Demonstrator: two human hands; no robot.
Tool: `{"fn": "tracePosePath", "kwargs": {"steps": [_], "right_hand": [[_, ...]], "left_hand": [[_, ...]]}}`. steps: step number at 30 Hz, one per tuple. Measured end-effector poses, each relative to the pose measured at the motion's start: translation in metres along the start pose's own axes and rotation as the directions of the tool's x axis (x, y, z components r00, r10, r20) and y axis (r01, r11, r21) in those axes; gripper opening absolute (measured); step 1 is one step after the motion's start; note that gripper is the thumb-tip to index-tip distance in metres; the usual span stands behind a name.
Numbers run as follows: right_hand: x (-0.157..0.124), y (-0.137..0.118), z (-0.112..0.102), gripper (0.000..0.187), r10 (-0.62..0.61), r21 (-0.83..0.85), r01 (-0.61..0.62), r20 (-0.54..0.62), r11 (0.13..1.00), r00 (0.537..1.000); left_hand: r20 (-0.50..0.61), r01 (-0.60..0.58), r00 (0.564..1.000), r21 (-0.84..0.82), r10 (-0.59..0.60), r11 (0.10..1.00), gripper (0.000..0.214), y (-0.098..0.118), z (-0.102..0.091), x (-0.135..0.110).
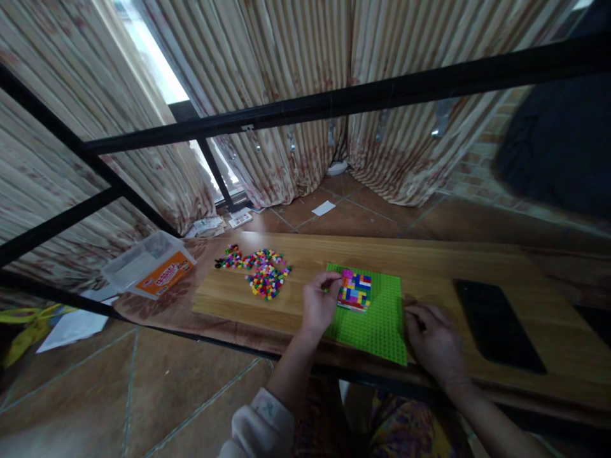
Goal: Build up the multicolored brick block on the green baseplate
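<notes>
Your pale sleeve and patterned trousers are closest in the head view. Past them is the tabletop, with a green board near its front edge. On the left part of that board sits a small stack of bright bricks.

Your left hand is at the left side of the stack, thumb and finger bent close together. I can't tell if a brick is between them. Your right hand is curled just beside the board's right edge. I can't tell if its fingers touch the board or hold something tiny.

Left of your hands is a pile of loose bricks, then a clear tub. A dark slab lies to the right.

Pushing hard on one side could pop bricks off the stack or press one in crooked. If your right hand bumps the board, it could slide toward the front edge. A wide swing of your left arm could knock loose bricks onto the floor.
</notes>
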State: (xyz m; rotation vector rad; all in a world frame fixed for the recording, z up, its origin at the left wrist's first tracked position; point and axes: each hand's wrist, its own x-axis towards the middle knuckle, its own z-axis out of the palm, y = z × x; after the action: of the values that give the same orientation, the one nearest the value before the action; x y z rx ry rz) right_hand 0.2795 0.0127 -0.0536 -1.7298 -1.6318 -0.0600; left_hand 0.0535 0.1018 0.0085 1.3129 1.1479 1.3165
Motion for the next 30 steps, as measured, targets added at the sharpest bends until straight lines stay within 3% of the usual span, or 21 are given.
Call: {"fn": "tracePosePath", "kwargs": {"steps": [7, 12, 18, 25, 30], "right_hand": [[0.0, -0.001, 0.0, 0.023, 0.011, 0.006, -0.011, 0.006, 1.0, 1.0], [0.0, -0.003, -0.001, 0.023, 0.019, 0.008, -0.02, 0.027, 1.0, 0.999], [0.001, -0.004, -0.002, 0.021, 0.032, 0.017, -0.032, 0.032, 0.999, 0.999], [0.001, -0.004, -0.002, 0.021, 0.016, 0.013, -0.016, 0.015, 1.0, 1.0], [0.001, -0.003, -0.002, 0.021, 0.025, 0.033, -0.025, 0.018, 0.999, 1.0]], "left_hand": [[-0.018, -0.056, 0.998, 0.036, 0.057, 0.998, 0.006, -0.004, 0.001, 0.005], [0.019, -0.023, 1.0, 0.012, 0.023, 1.0, 0.007, -0.005, -0.001, 0.009], [0.039, -0.076, 0.996, 0.02, 0.075, 0.997, 0.008, -0.002, -0.002, 0.015], [0.068, 0.014, 0.998, -0.021, -0.013, 1.0, 0.008, 0.001, -0.001, 0.015], [0.084, 0.131, 0.989, -0.151, -0.119, 0.98, 0.006, 0.004, 0.002, 0.018]]}}
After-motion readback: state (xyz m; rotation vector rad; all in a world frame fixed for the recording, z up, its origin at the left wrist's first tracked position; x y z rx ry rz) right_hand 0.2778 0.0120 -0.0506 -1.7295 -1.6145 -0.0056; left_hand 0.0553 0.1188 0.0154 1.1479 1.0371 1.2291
